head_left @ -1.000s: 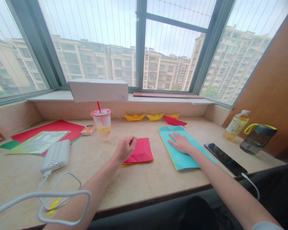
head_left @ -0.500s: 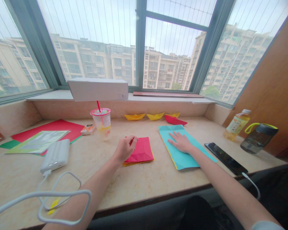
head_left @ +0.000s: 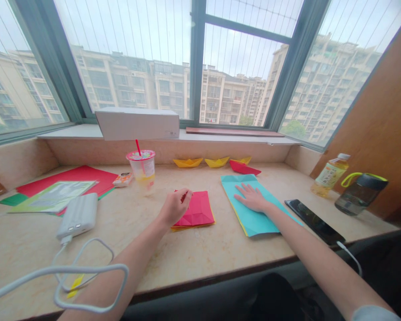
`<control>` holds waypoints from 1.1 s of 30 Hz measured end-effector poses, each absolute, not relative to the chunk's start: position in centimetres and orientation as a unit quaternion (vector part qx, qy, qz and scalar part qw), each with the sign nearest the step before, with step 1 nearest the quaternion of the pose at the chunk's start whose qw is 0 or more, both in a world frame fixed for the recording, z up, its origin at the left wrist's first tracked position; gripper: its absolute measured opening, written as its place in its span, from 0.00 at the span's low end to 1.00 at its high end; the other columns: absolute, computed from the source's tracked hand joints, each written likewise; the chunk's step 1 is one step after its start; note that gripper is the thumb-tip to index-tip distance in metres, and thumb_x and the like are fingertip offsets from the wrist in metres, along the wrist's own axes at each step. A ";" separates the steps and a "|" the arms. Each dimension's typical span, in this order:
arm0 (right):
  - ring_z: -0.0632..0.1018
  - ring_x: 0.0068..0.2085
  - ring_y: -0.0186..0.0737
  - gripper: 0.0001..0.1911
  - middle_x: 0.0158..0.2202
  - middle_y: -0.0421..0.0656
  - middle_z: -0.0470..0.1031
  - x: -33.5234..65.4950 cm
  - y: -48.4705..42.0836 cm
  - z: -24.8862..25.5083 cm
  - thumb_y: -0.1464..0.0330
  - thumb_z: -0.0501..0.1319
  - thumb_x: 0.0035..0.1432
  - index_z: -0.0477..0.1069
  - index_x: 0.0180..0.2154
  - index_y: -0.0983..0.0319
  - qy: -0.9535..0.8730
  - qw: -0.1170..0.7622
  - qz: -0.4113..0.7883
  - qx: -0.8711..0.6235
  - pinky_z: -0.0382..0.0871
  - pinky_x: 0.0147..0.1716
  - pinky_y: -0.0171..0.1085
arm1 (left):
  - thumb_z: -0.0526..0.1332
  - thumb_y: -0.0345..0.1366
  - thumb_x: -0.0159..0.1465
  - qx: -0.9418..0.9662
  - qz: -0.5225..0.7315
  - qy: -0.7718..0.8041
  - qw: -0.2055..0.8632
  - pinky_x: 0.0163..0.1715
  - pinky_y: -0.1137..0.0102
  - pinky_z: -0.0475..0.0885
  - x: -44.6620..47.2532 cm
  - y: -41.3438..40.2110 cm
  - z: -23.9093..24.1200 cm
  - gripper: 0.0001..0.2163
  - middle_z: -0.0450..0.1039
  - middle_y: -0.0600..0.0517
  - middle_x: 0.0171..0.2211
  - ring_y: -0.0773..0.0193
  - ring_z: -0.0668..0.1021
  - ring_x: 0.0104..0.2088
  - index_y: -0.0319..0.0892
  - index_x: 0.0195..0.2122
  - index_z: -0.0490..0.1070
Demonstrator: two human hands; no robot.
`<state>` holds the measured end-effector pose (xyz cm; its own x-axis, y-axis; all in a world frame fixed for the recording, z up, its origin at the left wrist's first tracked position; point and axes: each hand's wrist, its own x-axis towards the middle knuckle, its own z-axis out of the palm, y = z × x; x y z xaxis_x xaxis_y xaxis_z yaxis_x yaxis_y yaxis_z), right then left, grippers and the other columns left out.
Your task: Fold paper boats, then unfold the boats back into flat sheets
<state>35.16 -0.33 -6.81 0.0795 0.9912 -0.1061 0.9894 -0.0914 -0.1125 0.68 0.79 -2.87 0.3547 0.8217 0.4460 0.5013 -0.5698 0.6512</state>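
Note:
My left hand [head_left: 174, 207] rests at the left edge of a folded pink-red paper [head_left: 197, 209] that lies on top of yellow sheets; its fingers are curled and pinch that paper's edge. My right hand [head_left: 252, 198] lies flat with fingers spread on a turquoise paper sheet [head_left: 254, 214] to the right. Behind them, against the wall ledge, stand three yellow paper boats [head_left: 187, 162] and a red paper boat [head_left: 243, 168].
A plastic cup with a red straw [head_left: 142, 167], a white power bank [head_left: 78, 215] with white cable [head_left: 87, 267], and red and green sheets [head_left: 73, 178] sit at left. A phone [head_left: 314, 221], a tea bottle [head_left: 329, 175] and a dark bottle [head_left: 359, 192] are at right. A white box [head_left: 137, 124] stands on the sill.

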 end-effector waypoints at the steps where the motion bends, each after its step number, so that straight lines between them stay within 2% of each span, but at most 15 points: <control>1: 0.45 0.71 0.54 0.39 0.73 0.43 0.40 35.2 -0.3 -6.7 0.41 0.38 0.63 0.43 0.70 0.49 -0.676 0.005 0.079 -0.733 0.39 0.66 0.59 | 0.50 0.44 0.68 0.798 0.387 0.415 0.204 0.22 0.74 0.62 0.7 0.8 -2.9 0.18 0.66 0.56 0.15 0.67 0.71 0.18 0.40 0.29 0.73; 4: 0.51 0.70 0.54 0.36 0.71 0.44 0.47 35.9 0.5 -5.5 0.43 0.38 0.65 0.50 0.68 0.50 -0.686 0.002 0.079 -0.723 0.45 0.65 0.57 | 0.50 0.43 0.69 0.807 0.380 0.413 0.183 0.23 0.73 0.61 0.6 0.8 -3.0 0.17 0.66 0.56 0.15 0.66 0.70 0.19 0.41 0.29 0.72; 7: 0.58 0.68 0.53 0.32 0.68 0.46 0.57 37.3 2.3 -3.0 0.48 0.42 0.67 0.62 0.64 0.55 -0.700 0.008 0.054 -0.712 0.50 0.64 0.50 | 0.49 0.41 0.69 0.828 0.360 0.405 0.141 0.23 0.73 0.59 0.4 0.8 -3.1 0.17 0.67 0.55 0.18 0.66 0.69 0.19 0.41 0.29 0.71; 9: 0.61 0.66 0.50 0.30 0.67 0.47 0.60 38.5 4.1 -1.1 0.51 0.46 0.67 0.62 0.64 0.57 -0.705 0.016 0.024 -0.708 0.54 0.63 0.45 | 0.49 0.41 0.69 0.842 0.342 0.401 0.116 0.23 0.72 0.58 0.4 0.7 -3.1 0.17 0.68 0.54 0.19 0.66 0.70 0.20 0.42 0.28 0.70; 13: 0.69 0.60 0.54 0.25 0.61 0.54 0.67 40.4 7.8 0.7 0.59 0.48 0.67 0.65 0.61 0.62 -0.668 0.016 -0.034 -0.743 0.60 0.57 0.49 | 0.48 0.40 0.70 0.852 0.322 0.406 0.076 0.24 0.72 0.58 0.2 0.6 -2.9 0.16 0.71 0.51 0.21 0.64 0.72 0.21 0.43 0.30 0.71; 17: 0.70 0.59 0.54 0.22 0.58 0.57 0.70 41.0 10.5 -0.5 0.66 0.51 0.65 0.67 0.58 0.63 -0.626 0.012 -0.075 -0.776 0.60 0.55 0.51 | 0.48 0.39 0.70 0.856 0.314 0.411 0.024 0.23 0.71 0.56 0.0 0.5 -2.7 0.15 0.70 0.52 0.19 0.64 0.72 0.21 0.44 0.30 0.70; 24: 0.73 0.54 0.54 0.16 0.52 0.57 0.74 41.1 12.0 -2.3 0.67 0.57 0.62 0.73 0.49 0.65 -0.606 0.031 -0.104 -0.788 0.61 0.51 0.49 | 0.47 0.38 0.71 0.862 0.300 0.409 0.010 0.24 0.71 0.58 0.0 0.5 -2.7 0.16 0.71 0.52 0.20 0.64 0.73 0.21 0.43 0.32 0.71; 29: 0.74 0.52 0.53 0.14 0.48 0.56 0.76 39.9 10.6 -1.3 0.70 0.53 0.63 0.74 0.46 0.65 -0.630 0.079 -0.126 -0.762 0.60 0.50 0.48 | 0.48 0.40 0.71 0.857 0.293 0.424 0.011 0.24 0.71 0.59 -0.1 0.7 -3.0 0.16 0.73 0.51 0.21 0.62 0.75 0.23 0.44 0.33 0.73; 33: 0.73 0.53 0.47 0.16 0.53 0.51 0.74 35.9 7.7 -0.6 0.69 0.49 0.68 0.72 0.49 0.62 -0.678 0.144 -0.156 -0.704 0.59 0.52 0.42 | 0.49 0.41 0.71 0.837 0.322 0.439 0.052 0.27 0.70 0.64 0.0 0.7 -3.0 0.15 0.76 0.50 0.25 0.61 0.77 0.26 0.43 0.44 0.74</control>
<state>35.85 7.69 -0.61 0.0318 0.9091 0.4154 0.9992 -0.0391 0.0091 -0.02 0.75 -2.96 0.4078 0.7687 0.4928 0.7014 -0.6093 0.3699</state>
